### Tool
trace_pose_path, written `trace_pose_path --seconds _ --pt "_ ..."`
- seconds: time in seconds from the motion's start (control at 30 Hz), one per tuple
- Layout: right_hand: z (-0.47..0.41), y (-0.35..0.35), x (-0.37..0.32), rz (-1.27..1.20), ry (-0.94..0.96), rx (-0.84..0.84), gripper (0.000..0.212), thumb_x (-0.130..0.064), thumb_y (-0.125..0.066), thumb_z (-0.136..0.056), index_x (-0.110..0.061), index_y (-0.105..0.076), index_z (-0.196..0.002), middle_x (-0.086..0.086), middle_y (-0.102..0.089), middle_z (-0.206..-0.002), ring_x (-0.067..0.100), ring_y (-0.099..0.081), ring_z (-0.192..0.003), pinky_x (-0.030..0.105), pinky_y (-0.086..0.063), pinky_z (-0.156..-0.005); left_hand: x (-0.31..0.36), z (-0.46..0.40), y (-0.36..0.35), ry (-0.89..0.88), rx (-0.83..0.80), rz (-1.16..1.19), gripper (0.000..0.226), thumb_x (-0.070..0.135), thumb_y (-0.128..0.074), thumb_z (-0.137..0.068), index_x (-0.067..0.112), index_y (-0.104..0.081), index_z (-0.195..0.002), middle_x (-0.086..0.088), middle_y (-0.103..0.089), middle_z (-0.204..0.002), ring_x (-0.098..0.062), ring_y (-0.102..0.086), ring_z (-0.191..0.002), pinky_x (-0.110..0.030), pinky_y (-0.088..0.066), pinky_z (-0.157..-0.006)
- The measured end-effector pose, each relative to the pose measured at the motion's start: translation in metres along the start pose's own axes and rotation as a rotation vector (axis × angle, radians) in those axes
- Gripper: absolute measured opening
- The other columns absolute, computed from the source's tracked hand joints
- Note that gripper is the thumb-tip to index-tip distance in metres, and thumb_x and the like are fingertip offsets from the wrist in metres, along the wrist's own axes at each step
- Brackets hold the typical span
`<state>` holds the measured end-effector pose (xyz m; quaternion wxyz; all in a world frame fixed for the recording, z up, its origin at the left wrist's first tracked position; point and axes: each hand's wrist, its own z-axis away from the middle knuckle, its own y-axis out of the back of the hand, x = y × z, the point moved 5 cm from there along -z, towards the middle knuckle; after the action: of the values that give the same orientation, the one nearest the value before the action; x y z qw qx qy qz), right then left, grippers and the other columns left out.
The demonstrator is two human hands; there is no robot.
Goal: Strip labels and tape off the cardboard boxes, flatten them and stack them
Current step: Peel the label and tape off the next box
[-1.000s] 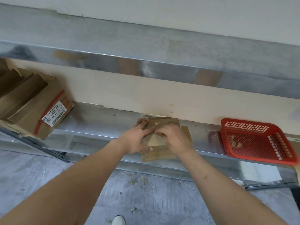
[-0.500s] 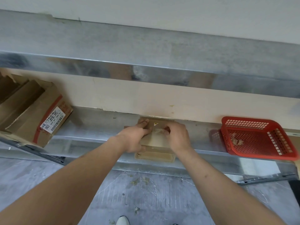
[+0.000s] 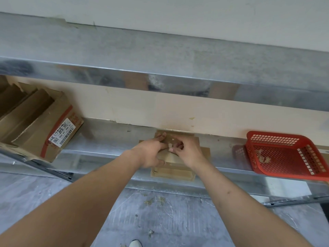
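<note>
Left hand (image 3: 151,154) pressed flat on the flattened box (image 3: 173,171), right hand (image 3: 187,152) beside it pinching a tape scrap (image 3: 170,145); red basket (image 3: 284,155) farther right.

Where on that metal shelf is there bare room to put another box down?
Two bare patches on the metal shelf: one between the labelled box at the left and the flattened cardboard, one between that cardboard and the red basket. The middle is crowded: the left hand and right hand work there.
</note>
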<state>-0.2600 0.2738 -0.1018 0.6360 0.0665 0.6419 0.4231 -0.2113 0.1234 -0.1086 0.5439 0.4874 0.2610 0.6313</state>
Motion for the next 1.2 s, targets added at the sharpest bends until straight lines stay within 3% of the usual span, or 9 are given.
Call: trace_pose_path --seconds 0.17,0.23,0.3,0.37,0.43,0.53,0.7,0.87,1.2 --pt "0.002 -0.002 0.002 -0.062 -0.001 0.072 0.003 -0.014 -0.083 -0.084 -0.014 -0.081 -0.087 -0.007 -0.076 -0.084 -0.004 -0.061 -0.071 0.017 -0.046 -0.073 0.001 -0.001 -0.001 -0.003 0.000 0.015 0.082 0.046 -0.072 -0.089 0.032 -0.032 -0.160 0.001 0.004 -0.172 -0.021 -0.011 -0.157 -0.033 -0.026 -0.121" --pt "0.004 0.008 0.004 -0.014 -0.037 0.179 0.018 -0.020 -0.075 -0.092 -0.021 -0.079 -0.075 -0.020 -0.070 -0.073 -0.017 -0.059 -0.070 0.002 -0.039 -0.072 0.000 -0.002 -0.002 0.006 -0.011 -0.007 0.085 0.045 -0.072 -0.090 0.030 -0.028 -0.161 0.001 0.005 -0.172 -0.021 -0.010 -0.157 -0.035 -0.026 -0.122" --pt "0.006 0.018 0.011 0.068 -0.109 0.253 0.034 -0.025 -0.068 -0.097 -0.027 -0.065 -0.064 -0.020 -0.060 -0.064 -0.010 -0.056 -0.065 -0.001 -0.034 -0.065 0.000 -0.004 -0.002 0.015 -0.021 -0.025 0.088 0.046 -0.072 -0.090 0.028 -0.024 -0.162 0.001 0.006 -0.171 -0.021 -0.009 -0.157 -0.036 -0.027 -0.123" --pt "0.008 0.023 0.014 0.112 -0.137 0.273 0.029 -0.024 -0.067 -0.098 -0.024 -0.061 -0.070 -0.013 -0.061 -0.071 0.005 -0.058 -0.070 0.004 -0.034 -0.059 0.001 -0.005 -0.002 0.018 -0.025 -0.035 0.089 0.046 -0.072 -0.089 0.027 -0.024 -0.162 0.000 0.007 -0.171 -0.021 -0.007 -0.158 -0.038 -0.026 -0.124" --pt "0.008 0.023 0.014 0.121 -0.132 0.246 0.008 -0.019 -0.067 -0.097 -0.024 -0.073 -0.093 -0.008 -0.070 -0.086 0.016 -0.065 -0.086 0.013 -0.042 -0.069 0.003 -0.007 -0.001 0.022 -0.024 -0.042 0.089 0.045 -0.072 -0.089 0.026 -0.024 -0.162 -0.002 0.006 -0.171 -0.022 -0.006 -0.158 -0.038 -0.025 -0.124" --pt "0.010 0.025 0.003 0.216 -0.077 0.194 0.027 -0.021 -0.062 -0.099 -0.031 -0.070 -0.123 -0.007 -0.072 -0.104 0.019 -0.064 -0.100 0.025 -0.039 -0.073 0.004 -0.007 -0.001 0.027 -0.023 -0.039 0.089 0.043 -0.073 -0.089 0.025 -0.025 -0.162 -0.003 0.005 -0.172 -0.021 -0.006 -0.158 -0.037 -0.024 -0.124" --pt "0.010 0.024 0.003 0.356 0.014 0.138 0.010 -0.026 -0.059 -0.101 -0.025 -0.064 -0.110 -0.012 -0.066 -0.099 0.017 -0.060 -0.091 0.021 -0.030 -0.056 0.005 -0.006 -0.001 0.020 -0.015 -0.049 0.089 0.044 -0.072 -0.089 0.024 -0.025 -0.162 -0.004 0.005 -0.171 -0.022 -0.005 -0.158 -0.034 -0.024 -0.124" --pt "0.007 0.018 0.007 0.497 0.054 -0.018 0.026 -0.038 -0.054 -0.105 -0.024 -0.074 -0.113 0.002 -0.062 -0.113 0.024 -0.059 -0.108 0.029 -0.033 -0.072 0.007 -0.005 -0.001 0.019 -0.007 -0.053 0.089 0.047 -0.071 -0.090 0.024 -0.025 -0.162 -0.005 0.004 -0.172 -0.022 -0.006 -0.158 -0.035 -0.025 -0.123" --pt "-0.005 0.035 0.020 0.632 -0.001 0.016 0.019 -0.018 -0.057 -0.100 -0.020 -0.075 -0.108 0.002 -0.048 -0.101 0.031 -0.060 -0.101 0.037 -0.053 -0.078 0.008 -0.003 0.002 0.024 -0.019 -0.046 0.088 0.048 -0.069 -0.091 0.025 -0.022 -0.163 -0.001 0.006 -0.171 -0.020 -0.003 -0.158 -0.036 -0.022 -0.125"
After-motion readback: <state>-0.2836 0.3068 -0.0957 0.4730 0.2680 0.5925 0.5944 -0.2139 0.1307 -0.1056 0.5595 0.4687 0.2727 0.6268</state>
